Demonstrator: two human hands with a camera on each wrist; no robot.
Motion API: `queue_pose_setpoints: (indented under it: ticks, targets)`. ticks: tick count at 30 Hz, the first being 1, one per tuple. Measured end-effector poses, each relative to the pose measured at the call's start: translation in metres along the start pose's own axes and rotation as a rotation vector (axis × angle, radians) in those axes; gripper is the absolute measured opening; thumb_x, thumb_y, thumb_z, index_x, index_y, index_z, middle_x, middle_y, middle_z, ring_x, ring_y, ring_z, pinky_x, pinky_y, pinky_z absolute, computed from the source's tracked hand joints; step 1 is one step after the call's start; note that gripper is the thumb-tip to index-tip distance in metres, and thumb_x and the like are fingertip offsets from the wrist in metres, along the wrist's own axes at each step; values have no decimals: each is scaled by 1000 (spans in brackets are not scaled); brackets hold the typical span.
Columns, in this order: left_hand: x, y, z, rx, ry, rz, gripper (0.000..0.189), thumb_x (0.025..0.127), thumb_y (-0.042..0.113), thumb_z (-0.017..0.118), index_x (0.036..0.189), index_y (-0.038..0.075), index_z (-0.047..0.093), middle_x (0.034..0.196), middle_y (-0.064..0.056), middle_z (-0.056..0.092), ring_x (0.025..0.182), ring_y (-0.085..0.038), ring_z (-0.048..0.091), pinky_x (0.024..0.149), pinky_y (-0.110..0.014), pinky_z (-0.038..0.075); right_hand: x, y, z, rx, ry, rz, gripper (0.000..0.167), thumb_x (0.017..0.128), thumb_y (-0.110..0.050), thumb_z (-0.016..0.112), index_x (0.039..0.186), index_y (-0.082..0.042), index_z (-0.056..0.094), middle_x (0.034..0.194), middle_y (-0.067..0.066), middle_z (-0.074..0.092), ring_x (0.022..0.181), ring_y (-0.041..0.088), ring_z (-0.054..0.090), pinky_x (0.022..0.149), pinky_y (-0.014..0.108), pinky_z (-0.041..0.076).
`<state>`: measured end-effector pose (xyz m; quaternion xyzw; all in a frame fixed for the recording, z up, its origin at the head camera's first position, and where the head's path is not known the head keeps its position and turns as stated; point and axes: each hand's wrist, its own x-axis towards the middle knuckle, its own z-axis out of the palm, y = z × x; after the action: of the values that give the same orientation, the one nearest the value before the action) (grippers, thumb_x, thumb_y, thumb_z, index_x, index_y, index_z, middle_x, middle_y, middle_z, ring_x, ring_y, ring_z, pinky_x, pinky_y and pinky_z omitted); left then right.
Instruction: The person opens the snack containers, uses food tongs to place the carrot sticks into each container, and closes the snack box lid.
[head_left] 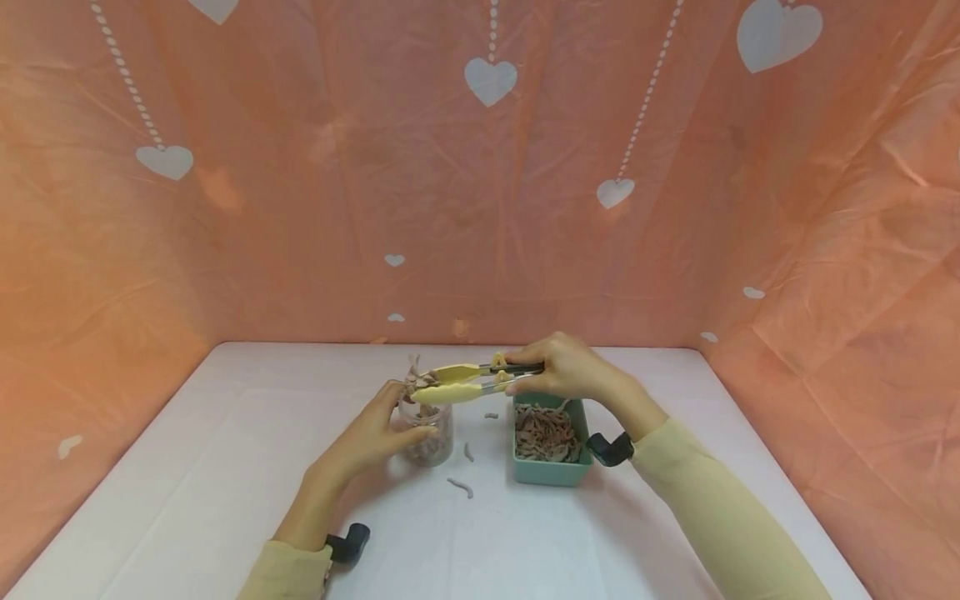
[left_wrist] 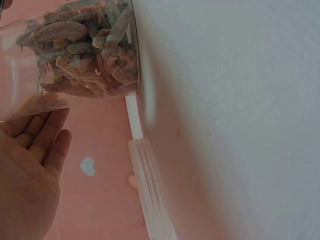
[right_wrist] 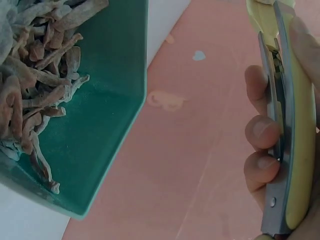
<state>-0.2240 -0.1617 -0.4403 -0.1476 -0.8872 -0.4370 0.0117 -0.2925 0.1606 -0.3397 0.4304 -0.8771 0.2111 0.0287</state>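
Observation:
My left hand (head_left: 386,429) holds a clear jar (head_left: 438,446) by its side, thumb toward me. Brownish dried strips fill much of the jar (left_wrist: 75,55) in the left wrist view. With curled fingers my right hand (head_left: 566,367) grips yellow-tipped metal tongs (head_left: 453,392); their handle (right_wrist: 300,130) shows in the right wrist view. The tong tips are over the jar's mouth, with a clump of strips (head_left: 418,379) at them, some sticking up. Whether the clump is still pinched, I cannot tell. Below my right hand stands a green box (head_left: 551,473) of similar strips (right_wrist: 45,75).
Several loose strips, one of them a longer strip (head_left: 461,487), lie on the white table (head_left: 525,550) between jar and box. A pale translucent lid-like piece (left_wrist: 150,190) is beyond the jar in the left wrist view. An orange curtain (head_left: 420,208) surrounds the table.

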Motion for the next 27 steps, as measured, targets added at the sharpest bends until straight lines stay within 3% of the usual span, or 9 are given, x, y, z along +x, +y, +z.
queue_pose_setpoints:
  ticks: [5,11,18,27]
  targets:
    - [1,-1,0,-7,5,0,62,91,36,82,137,8,51,143,-18,54,145,-43,42,118,-65,32,4,-1,2,-18,-23,-9,54,87,-38,85,129,-7,74,124,10,74,109,23,73,84,41,59]
    - [1,-2,1,-16,-1,-21,61,90,37,82,136,11,51,145,-18,52,146,-43,40,118,-66,31,4,-1,3,-29,-44,-10,54,87,-38,84,130,-8,73,124,9,74,100,18,74,75,34,55]
    - [1,-1,0,-17,-2,-32,63,90,39,82,137,12,51,147,-18,51,148,-44,37,118,-67,30,3,-2,1,-91,-34,-17,56,87,-42,84,131,-10,73,123,7,75,102,19,74,80,42,58]
    - [2,-2,1,10,7,26,58,91,33,82,134,5,54,136,-11,56,139,-39,48,117,-63,34,1,-4,-1,-112,-26,-20,56,85,-42,85,130,-11,74,119,5,77,97,16,73,77,41,58]
